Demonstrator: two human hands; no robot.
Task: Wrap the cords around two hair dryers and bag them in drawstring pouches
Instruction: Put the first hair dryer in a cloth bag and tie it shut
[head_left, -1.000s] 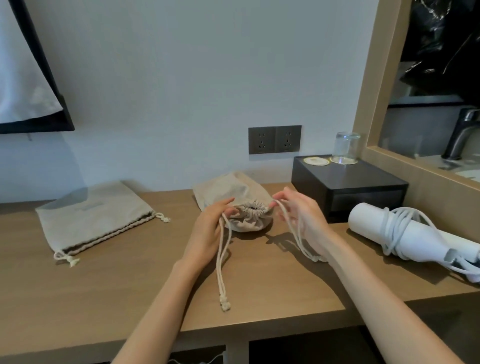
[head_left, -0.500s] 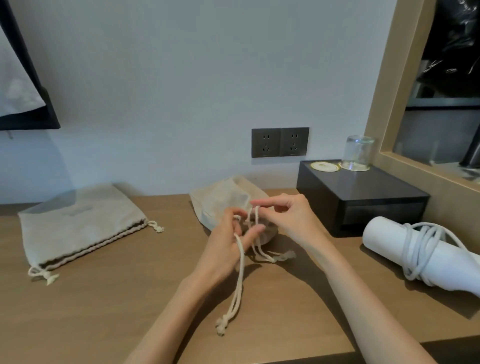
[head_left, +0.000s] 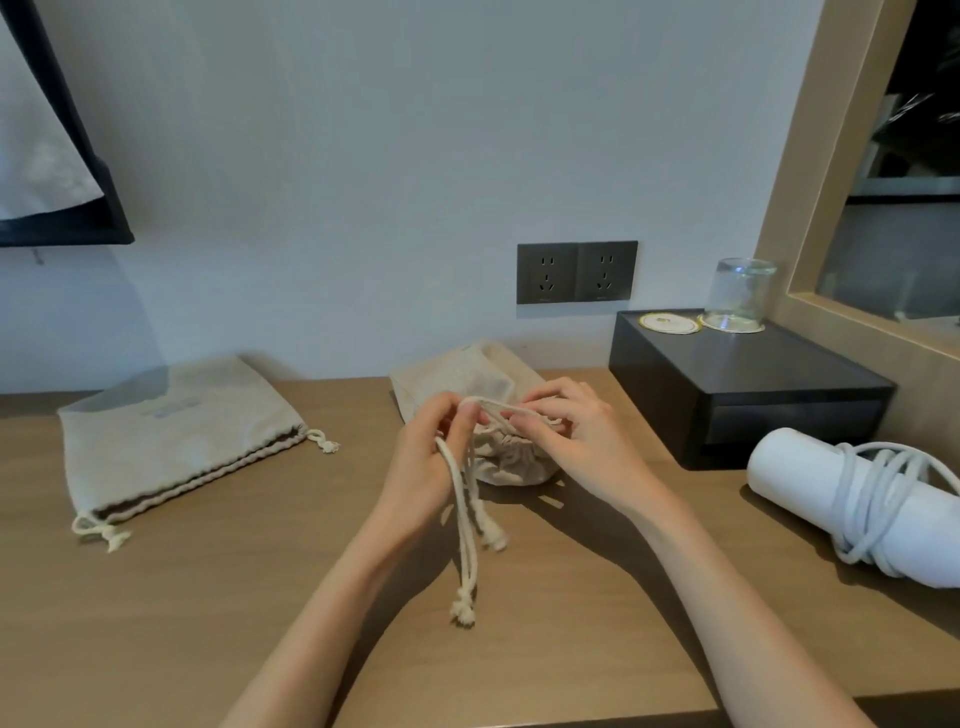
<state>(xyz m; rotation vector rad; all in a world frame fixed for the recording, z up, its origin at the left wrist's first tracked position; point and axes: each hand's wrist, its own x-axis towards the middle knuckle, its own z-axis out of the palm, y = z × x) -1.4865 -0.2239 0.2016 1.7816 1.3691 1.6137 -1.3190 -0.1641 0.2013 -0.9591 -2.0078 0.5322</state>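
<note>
My left hand and right hand both pinch the drawstring above the gathered mouth of the filled pouch, which sits on the tabletop just left of the black box. My fingers hide how the cords cross, and the pouch's contents are out of sight. The cord-wrapped hair dryer, right of the box's front, is cut off by the frame, and the empty pouch lies far left of the box.

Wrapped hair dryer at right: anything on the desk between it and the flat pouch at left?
Yes: the cinched pouch, with left hand and right hand gripping its drawstrings, sits directly between them.
</note>
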